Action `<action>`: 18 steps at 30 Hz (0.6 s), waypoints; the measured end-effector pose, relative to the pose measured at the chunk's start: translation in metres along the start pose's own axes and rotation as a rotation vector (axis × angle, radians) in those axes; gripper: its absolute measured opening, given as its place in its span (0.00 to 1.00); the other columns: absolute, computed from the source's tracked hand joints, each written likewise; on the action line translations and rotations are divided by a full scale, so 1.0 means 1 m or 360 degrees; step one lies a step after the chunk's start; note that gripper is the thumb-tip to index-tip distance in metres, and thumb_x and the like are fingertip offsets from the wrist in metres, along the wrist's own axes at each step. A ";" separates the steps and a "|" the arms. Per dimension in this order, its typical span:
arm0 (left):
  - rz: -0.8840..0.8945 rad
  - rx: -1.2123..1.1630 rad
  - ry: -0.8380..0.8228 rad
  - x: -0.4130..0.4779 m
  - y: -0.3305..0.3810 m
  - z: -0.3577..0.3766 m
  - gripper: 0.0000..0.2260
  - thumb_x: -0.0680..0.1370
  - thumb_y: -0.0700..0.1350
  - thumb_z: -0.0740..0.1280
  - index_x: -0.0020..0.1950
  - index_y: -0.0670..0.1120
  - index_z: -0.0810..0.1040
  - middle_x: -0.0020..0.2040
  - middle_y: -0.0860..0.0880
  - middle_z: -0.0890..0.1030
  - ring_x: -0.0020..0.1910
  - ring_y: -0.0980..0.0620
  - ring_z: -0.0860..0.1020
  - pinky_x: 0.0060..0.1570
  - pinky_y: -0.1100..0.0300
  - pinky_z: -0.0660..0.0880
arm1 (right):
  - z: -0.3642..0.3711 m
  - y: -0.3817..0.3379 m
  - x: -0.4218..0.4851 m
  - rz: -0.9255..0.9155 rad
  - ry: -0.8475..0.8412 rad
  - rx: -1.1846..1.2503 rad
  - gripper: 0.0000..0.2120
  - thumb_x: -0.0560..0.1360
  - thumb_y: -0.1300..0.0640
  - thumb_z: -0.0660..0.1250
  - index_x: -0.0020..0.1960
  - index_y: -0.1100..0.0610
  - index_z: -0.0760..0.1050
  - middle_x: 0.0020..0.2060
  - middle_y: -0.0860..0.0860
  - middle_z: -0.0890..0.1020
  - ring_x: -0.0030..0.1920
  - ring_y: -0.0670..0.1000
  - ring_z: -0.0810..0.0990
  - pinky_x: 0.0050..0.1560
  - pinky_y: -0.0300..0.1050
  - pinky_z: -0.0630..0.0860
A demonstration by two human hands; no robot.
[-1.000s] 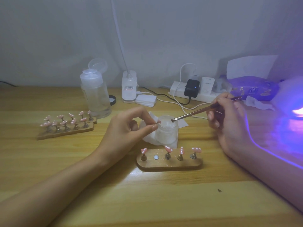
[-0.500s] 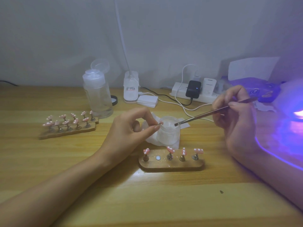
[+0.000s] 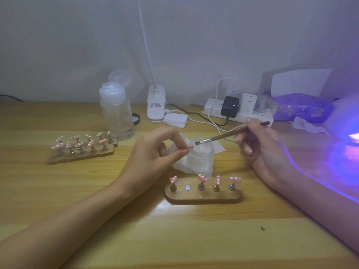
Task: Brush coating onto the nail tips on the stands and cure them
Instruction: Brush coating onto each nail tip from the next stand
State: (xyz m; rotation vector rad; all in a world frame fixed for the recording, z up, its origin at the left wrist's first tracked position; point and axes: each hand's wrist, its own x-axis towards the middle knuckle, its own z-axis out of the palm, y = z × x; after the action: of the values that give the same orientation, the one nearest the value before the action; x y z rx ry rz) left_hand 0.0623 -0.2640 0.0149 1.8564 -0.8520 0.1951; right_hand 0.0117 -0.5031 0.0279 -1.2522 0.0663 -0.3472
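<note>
**Brush at the jar, one tip lifted off its stand**

The left hand [image 3: 153,152] pinches a small pink nail tip [image 3: 191,146] on its peg between thumb and forefinger, with the other fingers curled loosely beneath. It holds the tip just beside the rim of the frosted glass jar [image 3: 200,158]. The right hand [image 3: 258,144] grips a slim brown-handled brush [image 3: 223,136] like a pen, fingers closed round the handle, and the flat bristles sit over the jar's open mouth. In front of the jar, the oval wooden stand [image 3: 204,198] carries four more pink tips. One bare round magnet spot [image 3: 187,188], second from the left, is probably the held tip's place. Two long wooden stands [image 3: 81,154] full of tips sit well apart on the left.

The risks are a matter of judgement. An overloaded brush may drip onto the crumpled white tissue [image 3: 178,164] under the jar, or flood the tip's edge and reach the pinching fingers. The hold on the peg is slight, so brush pressure could twist it loose. The violet-glowing curing lamp [image 3: 349,136] stands near on the right, and its spill could thicken the coating in the open jar.
</note>
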 end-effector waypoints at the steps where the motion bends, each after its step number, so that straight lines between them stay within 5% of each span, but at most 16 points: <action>1: -0.0004 -0.0001 0.0000 0.000 0.000 0.000 0.06 0.75 0.42 0.75 0.41 0.48 0.80 0.43 0.56 0.80 0.27 0.57 0.66 0.33 0.71 0.65 | 0.000 0.000 0.000 0.0006 -0.0031 -0.0011 0.09 0.77 0.50 0.63 0.41 0.55 0.71 0.27 0.51 0.80 0.21 0.44 0.68 0.22 0.33 0.64; 14: 0.0019 -0.0004 0.0006 0.001 0.002 0.000 0.05 0.74 0.41 0.75 0.41 0.45 0.80 0.36 0.62 0.77 0.27 0.58 0.64 0.31 0.72 0.63 | -0.001 0.001 0.000 -0.0038 0.0005 -0.0043 0.12 0.81 0.55 0.62 0.39 0.53 0.69 0.28 0.53 0.81 0.22 0.46 0.67 0.24 0.34 0.64; 18: 0.0045 0.0015 0.0001 0.001 0.002 0.000 0.05 0.75 0.41 0.75 0.42 0.45 0.80 0.35 0.63 0.78 0.27 0.57 0.64 0.31 0.72 0.63 | 0.000 0.000 0.000 -0.0045 -0.0100 -0.0028 0.09 0.76 0.51 0.64 0.41 0.54 0.68 0.29 0.52 0.82 0.21 0.45 0.67 0.23 0.34 0.63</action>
State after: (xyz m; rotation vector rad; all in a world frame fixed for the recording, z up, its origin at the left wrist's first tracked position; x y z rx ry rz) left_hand 0.0619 -0.2643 0.0166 1.8539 -0.8790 0.2177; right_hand 0.0117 -0.5031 0.0278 -1.2814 -0.0022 -0.3322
